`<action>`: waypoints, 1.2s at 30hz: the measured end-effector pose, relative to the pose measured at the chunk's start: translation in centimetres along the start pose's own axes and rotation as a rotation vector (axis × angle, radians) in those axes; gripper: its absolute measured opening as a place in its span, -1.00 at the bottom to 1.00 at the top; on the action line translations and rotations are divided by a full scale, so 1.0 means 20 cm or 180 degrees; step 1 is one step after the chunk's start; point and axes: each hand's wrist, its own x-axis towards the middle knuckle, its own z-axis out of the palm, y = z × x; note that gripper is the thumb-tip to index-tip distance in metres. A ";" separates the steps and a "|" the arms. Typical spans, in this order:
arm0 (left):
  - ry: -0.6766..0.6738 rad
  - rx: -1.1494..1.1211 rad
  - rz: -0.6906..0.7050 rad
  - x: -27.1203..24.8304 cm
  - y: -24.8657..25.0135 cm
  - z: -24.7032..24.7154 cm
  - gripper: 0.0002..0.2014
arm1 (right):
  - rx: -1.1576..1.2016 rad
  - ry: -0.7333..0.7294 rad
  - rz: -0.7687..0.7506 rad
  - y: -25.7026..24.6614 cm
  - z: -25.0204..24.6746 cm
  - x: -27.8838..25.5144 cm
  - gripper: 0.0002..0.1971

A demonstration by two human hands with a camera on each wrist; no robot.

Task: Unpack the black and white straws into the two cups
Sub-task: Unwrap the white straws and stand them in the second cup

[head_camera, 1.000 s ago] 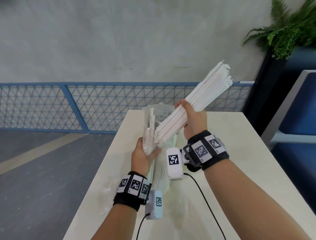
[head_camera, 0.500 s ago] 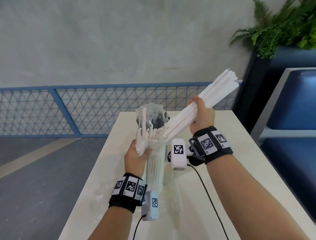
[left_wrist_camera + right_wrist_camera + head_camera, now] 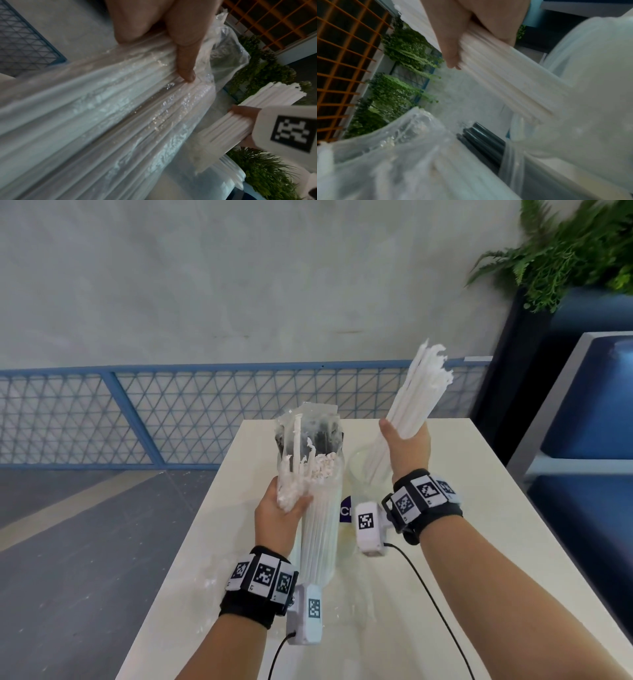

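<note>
My left hand (image 3: 277, 515) grips a clear plastic bag of white straws (image 3: 322, 535) that stands upright on the white table (image 3: 496, 542); its thumb (image 3: 185, 54) presses the wrap. My right hand (image 3: 409, 445) grips a loose bundle of white straws (image 3: 418, 392), steeply tilted, with its lower ends inside a clear cup (image 3: 356, 474) just right of the bag. Black straws (image 3: 322, 436) show dark behind the bag's open top and appear wrapped in plastic in the right wrist view (image 3: 481, 136). The bundle (image 3: 505, 81) enters the cup (image 3: 599, 94).
A small purple label (image 3: 346, 510) sits between bag and cup. The table's left edge drops to a grey floor by a blue mesh fence (image 3: 137, 412). A blue bench (image 3: 589, 440) and a potted fern (image 3: 565, 251) stand to the right.
My right hand has pulled the white bundle out of the bag, swung it rightward and more upright, and lowered its ends into the clear cup. My left hand keeps holding the bag.
</note>
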 end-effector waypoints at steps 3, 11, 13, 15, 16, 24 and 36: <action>0.0021 0.0010 -0.0058 0.01 -0.03 -0.01 -0.68 | -0.0121 -0.0097 0.0025 0.07 0.00 -0.01 -0.66; 0.0117 0.0034 -0.0105 0.02 -0.05 0.00 -0.58 | -0.0514 -0.0224 -0.0747 0.04 0.02 -0.06 -0.72; 0.0120 -0.0017 -0.0102 0.02 -0.05 0.00 -0.65 | -0.0661 -0.0236 -0.1291 -0.03 0.04 -0.12 -0.75; 0.0085 -0.0183 -0.0074 0.02 -0.03 0.00 -0.73 | -0.0789 -0.0554 -0.1562 -0.07 0.06 -0.22 -0.79; 0.0072 -0.0273 -0.0052 0.02 -0.02 -0.01 -0.74 | -0.0898 -0.0762 -0.1533 -0.07 0.08 -0.26 -0.76; -0.0260 -0.0417 -0.0113 -0.02 -0.01 -0.08 -0.46 | -0.1506 -0.1791 -0.0218 0.02 0.12 -0.31 -0.58; -0.0130 -0.0427 -0.0465 0.04 -0.08 -0.10 -0.16 | -0.1582 -0.1393 -0.2486 -0.03 0.13 -0.41 -0.69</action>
